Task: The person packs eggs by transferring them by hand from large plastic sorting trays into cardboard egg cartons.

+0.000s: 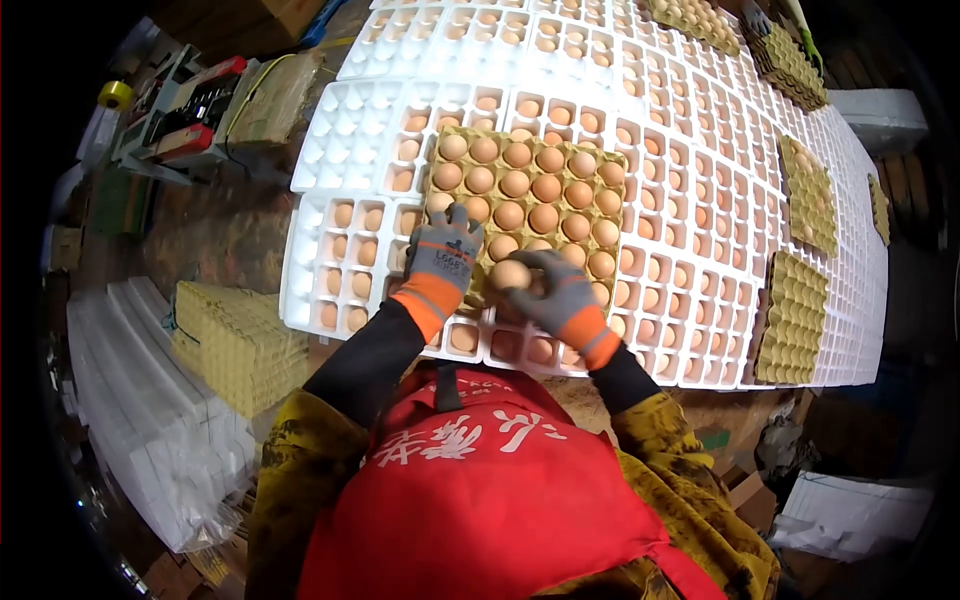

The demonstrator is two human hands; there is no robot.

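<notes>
Both hands wear grey and orange gloves. A yellowish pulp tray (530, 166) with rows of brown eggs lies on top of white foam trays (345, 130). My left hand (444, 255) is at the tray's left side, fingers bent over its lower left eggs; whether it grips one is hidden. At the tray's near edge, my right hand (553, 290) is closed on a brown egg (510, 275), held between thumb and fingers. Brown eggs sit in the foam compartments around the pulp tray, on its left, right and near sides.
More pulp trays (793, 315) rest on the foam at the right. A co-worker's gloved hand (757, 22) is by a tray stack (788, 65) at the far right. Stacked pulp trays (240, 345) and wrapped foam (150, 410) stand at the left. Tools (205, 105) lie upper left.
</notes>
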